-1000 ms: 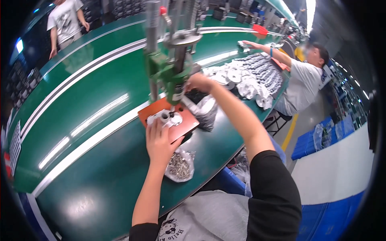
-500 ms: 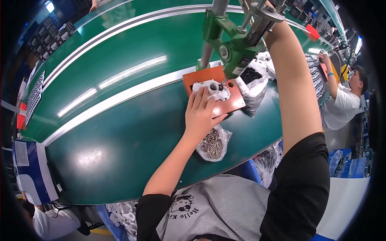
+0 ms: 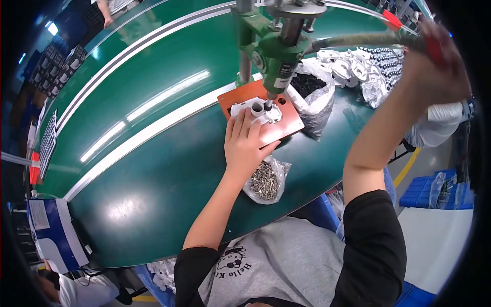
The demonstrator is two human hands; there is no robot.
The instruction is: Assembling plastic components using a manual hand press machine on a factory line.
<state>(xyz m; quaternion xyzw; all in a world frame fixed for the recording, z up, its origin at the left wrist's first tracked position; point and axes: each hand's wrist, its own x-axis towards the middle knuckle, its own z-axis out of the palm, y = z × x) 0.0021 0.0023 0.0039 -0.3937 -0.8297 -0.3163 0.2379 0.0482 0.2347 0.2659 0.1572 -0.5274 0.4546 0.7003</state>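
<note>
My left hand [image 3: 243, 148] lies with outstretched fingers on a white plastic housing [image 3: 245, 109] that has a round tube; the thumb is spread off to the side. Under the housing is an orange plate [image 3: 285, 122] on the bench. A green hand press [image 3: 279, 59] stands over it, its metal tip [image 3: 270, 97] down at a small black piece [image 3: 267, 106] beside the tube. Whether tip and piece touch, I cannot tell. Far out to the right, my right hand [image 3: 437, 77], smeared by motion, is closed around the red grip [image 3: 433, 46] of the press lever [image 3: 363, 42].
Close to my left wrist is a clear bag of metal screws [image 3: 265, 183]. Right of the plate stands a bag of black parts [image 3: 309, 87], with white plastic parts [image 3: 348, 69] behind. A blue and white box [image 3: 53, 233] is at the bench's left end. Another person's arm [image 3: 104, 11] shows at far left.
My right hand has come from above the top edge down to the right, bringing the press lever round with it. The press tip is lower over the housing. My left hand stays on the housing.
</note>
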